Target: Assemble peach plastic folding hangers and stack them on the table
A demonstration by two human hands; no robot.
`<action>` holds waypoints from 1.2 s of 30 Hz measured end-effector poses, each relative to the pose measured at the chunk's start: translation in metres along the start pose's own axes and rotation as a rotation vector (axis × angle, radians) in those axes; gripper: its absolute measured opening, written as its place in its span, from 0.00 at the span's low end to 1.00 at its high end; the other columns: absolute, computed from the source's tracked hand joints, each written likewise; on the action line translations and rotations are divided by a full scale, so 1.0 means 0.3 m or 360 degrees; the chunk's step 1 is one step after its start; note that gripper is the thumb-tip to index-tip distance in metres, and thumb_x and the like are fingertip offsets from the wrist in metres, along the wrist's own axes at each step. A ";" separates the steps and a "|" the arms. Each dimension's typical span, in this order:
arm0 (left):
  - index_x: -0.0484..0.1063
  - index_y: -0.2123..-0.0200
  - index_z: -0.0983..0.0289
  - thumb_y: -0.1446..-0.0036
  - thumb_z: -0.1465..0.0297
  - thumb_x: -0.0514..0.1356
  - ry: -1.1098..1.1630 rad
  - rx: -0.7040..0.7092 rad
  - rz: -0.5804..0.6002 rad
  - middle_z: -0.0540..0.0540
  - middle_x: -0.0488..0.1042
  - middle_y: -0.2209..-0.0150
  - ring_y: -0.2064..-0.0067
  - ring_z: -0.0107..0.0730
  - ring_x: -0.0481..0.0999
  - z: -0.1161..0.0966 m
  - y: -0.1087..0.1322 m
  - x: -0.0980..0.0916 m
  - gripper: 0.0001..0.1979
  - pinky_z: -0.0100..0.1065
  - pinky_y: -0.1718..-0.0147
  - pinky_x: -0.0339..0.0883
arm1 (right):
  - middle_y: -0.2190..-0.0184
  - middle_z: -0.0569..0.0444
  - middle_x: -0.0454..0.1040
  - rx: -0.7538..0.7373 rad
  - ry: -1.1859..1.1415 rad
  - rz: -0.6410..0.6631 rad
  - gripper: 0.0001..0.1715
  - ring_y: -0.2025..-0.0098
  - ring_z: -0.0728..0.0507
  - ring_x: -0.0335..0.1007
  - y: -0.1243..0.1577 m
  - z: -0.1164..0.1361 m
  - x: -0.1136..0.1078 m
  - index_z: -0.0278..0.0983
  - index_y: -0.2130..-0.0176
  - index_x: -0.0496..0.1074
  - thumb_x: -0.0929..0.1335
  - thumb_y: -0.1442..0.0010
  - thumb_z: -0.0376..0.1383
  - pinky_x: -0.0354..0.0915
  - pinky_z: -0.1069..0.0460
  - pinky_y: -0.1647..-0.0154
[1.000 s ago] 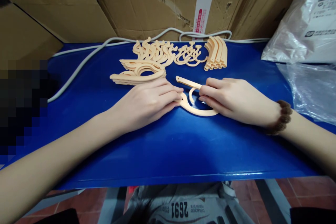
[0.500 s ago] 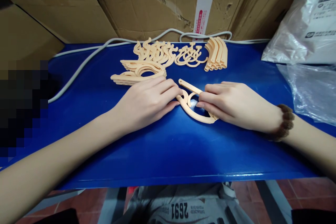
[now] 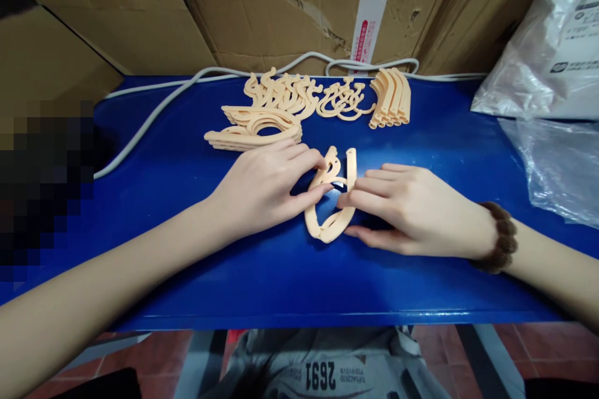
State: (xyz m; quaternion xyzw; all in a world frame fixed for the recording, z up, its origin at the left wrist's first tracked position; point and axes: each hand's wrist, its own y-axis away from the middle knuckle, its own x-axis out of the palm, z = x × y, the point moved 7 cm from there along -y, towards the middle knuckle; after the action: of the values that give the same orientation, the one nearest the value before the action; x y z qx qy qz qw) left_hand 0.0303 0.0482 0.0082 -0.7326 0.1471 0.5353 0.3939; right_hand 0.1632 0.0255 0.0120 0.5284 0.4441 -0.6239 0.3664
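A cream plastic folding hanger [image 3: 312,217] lies on the blue table between my hands, its two arms folded into a narrow U with the hook part inside. My left hand [image 3: 269,181] pinches its left arm between thumb and fingers. On the other side, my right hand [image 3: 397,206] grips the right arm, index finger inside the loop and thumb outside near the lower bend. Just beyond my left hand sits a stack of folded hangers [image 3: 253,137] in the same cream plastic.
Behind lie loose S-shaped pieces [image 3: 283,92], loose hooks [image 3: 344,100] and a row of curved arm pieces [image 3: 392,98]. A white cable [image 3: 154,121] runs along the back and left. Cardboard boxes [image 3: 262,6] stand behind; a clear plastic bag [image 3: 556,162] lies at right.
The hanger has turned, and its arms now point away from me instead of to the far left. My right hand has shifted slightly toward me; my left thumb has moved further over the hanger.
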 end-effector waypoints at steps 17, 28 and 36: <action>0.74 0.56 0.62 0.33 0.66 0.57 0.0266 -0.0064 0.0116 0.54 0.79 0.58 0.57 0.37 0.73 0.031 0.002 0.034 0.08 0.35 0.62 0.65 | 0.70 0.51 0.74 0.0261 0.0404 -0.0091 0.17 0.70 0.44 0.66 0.013 -0.049 -0.018 0.34 0.60 0.74 0.60 0.29 0.40 0.57 0.49 0.65; 0.75 0.61 0.64 0.33 0.70 0.57 0.0035 0.0031 0.0020 0.56 0.80 0.59 0.58 0.39 0.76 0.028 -0.005 0.009 0.08 0.37 0.62 0.69 | 0.70 0.52 0.74 0.0152 0.0227 0.0028 0.18 0.69 0.45 0.66 0.014 -0.053 -0.004 0.35 0.61 0.74 0.59 0.28 0.39 0.58 0.50 0.64; 0.76 0.60 0.65 0.33 0.70 0.57 -0.0050 0.0039 -0.0015 0.56 0.81 0.59 0.59 0.41 0.76 0.028 -0.002 0.009 0.08 0.39 0.63 0.69 | 0.70 0.53 0.75 0.0077 0.0161 -0.0071 0.21 0.69 0.45 0.67 0.011 -0.036 -0.026 0.35 0.59 0.76 0.59 0.28 0.42 0.59 0.51 0.65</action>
State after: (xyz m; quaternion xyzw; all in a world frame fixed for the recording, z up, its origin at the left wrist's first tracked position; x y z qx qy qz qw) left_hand 0.0261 0.0554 0.0052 -0.7198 0.1440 0.5431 0.4076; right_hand 0.1713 0.0345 0.0187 0.5580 0.4584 -0.6151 0.3167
